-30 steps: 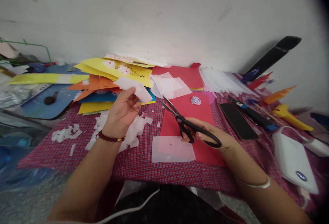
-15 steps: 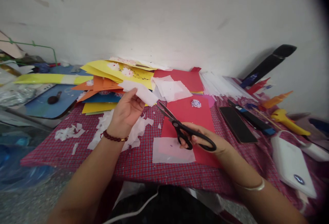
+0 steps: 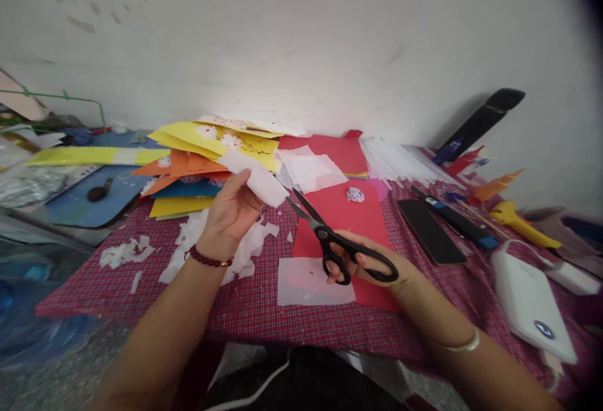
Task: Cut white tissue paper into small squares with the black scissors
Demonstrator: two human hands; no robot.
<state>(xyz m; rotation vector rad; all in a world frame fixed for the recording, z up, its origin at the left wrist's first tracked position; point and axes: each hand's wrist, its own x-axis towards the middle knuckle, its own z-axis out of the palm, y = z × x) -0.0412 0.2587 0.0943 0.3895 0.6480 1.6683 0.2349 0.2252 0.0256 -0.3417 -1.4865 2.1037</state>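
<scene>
My left hand (image 3: 233, 210) pinches a folded piece of white tissue paper (image 3: 258, 180) in the air above the table. In my right hand (image 3: 362, 260) are black-handled scissors (image 3: 322, 233), with fingers through the handle loops. Their blades are parted, and the tips are close to the paper's right end. Beneath the scissors lies a red sheet (image 3: 339, 215), with a small white and purple paper flower (image 3: 355, 194) on it. A thin white tissue sheet (image 3: 301, 285) overlaps its lower left part.
White paper scraps (image 3: 245, 251) lie left of the red sheet. Yellow and orange cards (image 3: 188, 163) are stacked behind. A phone (image 3: 431, 232), a box cutter (image 3: 459, 219), a yellow glue gun (image 3: 522, 225) and a white power bank (image 3: 532, 304) are at right.
The scissor blades have opened wider near the paper's right end. My left hand keeps its hold on the paper. The whole view has shifted slightly.
</scene>
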